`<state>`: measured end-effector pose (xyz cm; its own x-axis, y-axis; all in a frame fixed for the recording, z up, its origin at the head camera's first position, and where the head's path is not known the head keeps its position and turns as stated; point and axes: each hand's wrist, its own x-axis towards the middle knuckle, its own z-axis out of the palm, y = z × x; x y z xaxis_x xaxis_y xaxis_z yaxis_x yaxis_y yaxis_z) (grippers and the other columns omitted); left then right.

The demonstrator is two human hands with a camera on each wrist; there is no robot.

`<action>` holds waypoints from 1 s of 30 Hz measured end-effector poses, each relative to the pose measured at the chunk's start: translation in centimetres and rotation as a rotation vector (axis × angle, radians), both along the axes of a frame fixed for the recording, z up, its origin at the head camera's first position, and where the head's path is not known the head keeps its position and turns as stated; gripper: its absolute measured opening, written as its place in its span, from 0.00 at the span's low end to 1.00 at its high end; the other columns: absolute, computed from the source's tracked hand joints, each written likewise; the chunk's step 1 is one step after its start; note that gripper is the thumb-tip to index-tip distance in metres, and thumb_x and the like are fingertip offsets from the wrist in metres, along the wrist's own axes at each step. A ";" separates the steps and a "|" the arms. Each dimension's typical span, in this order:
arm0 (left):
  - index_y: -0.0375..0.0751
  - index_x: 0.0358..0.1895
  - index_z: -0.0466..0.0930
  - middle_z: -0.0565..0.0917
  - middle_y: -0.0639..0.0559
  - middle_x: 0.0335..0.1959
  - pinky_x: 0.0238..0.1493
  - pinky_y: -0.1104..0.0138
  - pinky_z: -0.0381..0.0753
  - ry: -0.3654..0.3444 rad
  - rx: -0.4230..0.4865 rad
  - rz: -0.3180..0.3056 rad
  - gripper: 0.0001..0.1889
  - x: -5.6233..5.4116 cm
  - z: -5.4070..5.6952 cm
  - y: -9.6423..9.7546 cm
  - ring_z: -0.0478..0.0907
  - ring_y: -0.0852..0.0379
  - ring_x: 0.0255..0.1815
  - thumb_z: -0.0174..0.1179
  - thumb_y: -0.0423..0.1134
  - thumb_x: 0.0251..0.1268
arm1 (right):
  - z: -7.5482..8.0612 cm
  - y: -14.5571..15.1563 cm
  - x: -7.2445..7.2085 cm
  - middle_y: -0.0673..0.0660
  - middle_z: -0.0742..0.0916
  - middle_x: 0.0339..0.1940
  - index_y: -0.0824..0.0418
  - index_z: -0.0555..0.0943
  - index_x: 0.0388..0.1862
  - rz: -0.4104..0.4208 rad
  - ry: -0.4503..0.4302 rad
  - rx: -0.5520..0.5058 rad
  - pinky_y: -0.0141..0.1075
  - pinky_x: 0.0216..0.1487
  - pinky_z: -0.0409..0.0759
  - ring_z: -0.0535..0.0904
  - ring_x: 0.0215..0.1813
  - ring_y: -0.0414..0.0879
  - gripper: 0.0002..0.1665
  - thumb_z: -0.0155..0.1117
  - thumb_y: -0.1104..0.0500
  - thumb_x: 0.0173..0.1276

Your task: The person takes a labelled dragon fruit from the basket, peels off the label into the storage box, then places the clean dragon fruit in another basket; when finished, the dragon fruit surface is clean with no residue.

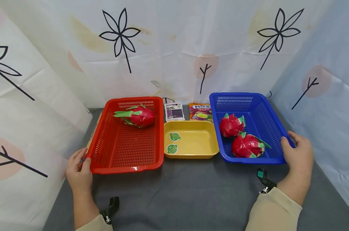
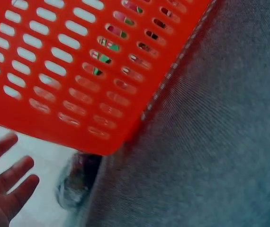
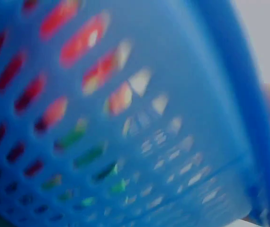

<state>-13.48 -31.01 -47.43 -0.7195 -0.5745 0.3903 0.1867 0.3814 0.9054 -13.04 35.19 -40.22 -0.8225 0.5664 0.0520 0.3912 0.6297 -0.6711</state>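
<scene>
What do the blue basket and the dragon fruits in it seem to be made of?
The blue basket looks like smooth moulded plastic: evenly perforated, with soft sheen. The dragon fruits look glossy, perhaps plastic, given their white highlights; real skin is possible.

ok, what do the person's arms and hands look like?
Both hands bare, no gloves. Beige sleeves. Small black mounts near both wrists, each with silvery bits; the right one also shows a teal patch.
</scene>
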 end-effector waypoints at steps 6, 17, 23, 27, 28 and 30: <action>0.32 0.61 0.83 0.85 0.58 0.53 0.53 0.77 0.75 0.028 0.112 -0.049 0.19 0.0 -0.6 0.0 0.78 0.64 0.52 0.51 0.28 0.71 | 1.9 -2.1 -0.3 0.71 0.71 0.74 0.61 0.70 0.77 0.044 0.120 0.024 0.64 0.73 0.58 0.64 0.74 0.68 0.32 0.51 0.50 0.78; 0.30 0.62 0.81 0.86 0.55 0.54 0.50 0.77 0.78 0.074 0.268 -0.086 0.19 0.0 -1.0 0.4 0.82 0.61 0.48 0.52 0.30 0.73 | 4.8 -10.1 -1.4 0.54 0.78 0.69 0.53 0.79 0.71 0.275 0.394 -0.108 0.40 0.72 0.68 0.72 0.67 0.46 0.25 0.62 0.55 0.76; 0.32 0.63 0.82 0.87 0.56 0.53 0.50 0.77 0.78 0.077 0.272 -0.093 0.19 -0.1 -1.1 0.4 0.83 0.61 0.48 0.52 0.30 0.73 | 5.3 -13.4 -2.0 0.56 0.81 0.65 0.57 0.81 0.67 0.470 0.481 -0.055 0.36 0.65 0.74 0.74 0.63 0.48 0.24 0.65 0.61 0.73; 0.32 0.62 0.82 0.87 0.56 0.54 0.51 0.77 0.78 0.067 0.253 -0.084 0.19 0.0 -1.1 0.2 0.83 0.61 0.50 0.52 0.31 0.73 | 5.9 -15.3 -2.9 0.56 0.81 0.66 0.56 0.81 0.68 0.546 0.457 -0.049 0.50 0.62 0.79 0.74 0.65 0.50 0.24 0.66 0.60 0.74; 0.32 0.62 0.82 0.87 0.56 0.54 0.51 0.77 0.78 0.065 0.251 -0.082 0.19 0.0 -1.2 0.2 0.82 0.61 0.50 0.52 0.31 0.72 | 6.1 -15.7 -3.1 0.56 0.80 0.66 0.56 0.81 0.68 0.565 0.455 -0.056 0.54 0.62 0.79 0.74 0.65 0.51 0.24 0.66 0.59 0.74; 0.31 0.62 0.82 0.86 0.55 0.54 0.51 0.78 0.78 0.063 0.245 -0.080 0.20 0.0 -1.2 0.2 0.82 0.61 0.50 0.52 0.31 0.72 | 6.5 -16.6 -3.7 0.57 0.80 0.65 0.58 0.81 0.67 0.608 0.465 -0.081 0.59 0.62 0.77 0.74 0.65 0.51 0.23 0.65 0.60 0.74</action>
<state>-13.44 -30.85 -48.62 -0.7449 -0.5999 0.2920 0.2665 0.1337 0.9545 -16.75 18.59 -33.75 -0.8942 0.0388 0.4460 -0.3412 0.5857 -0.7352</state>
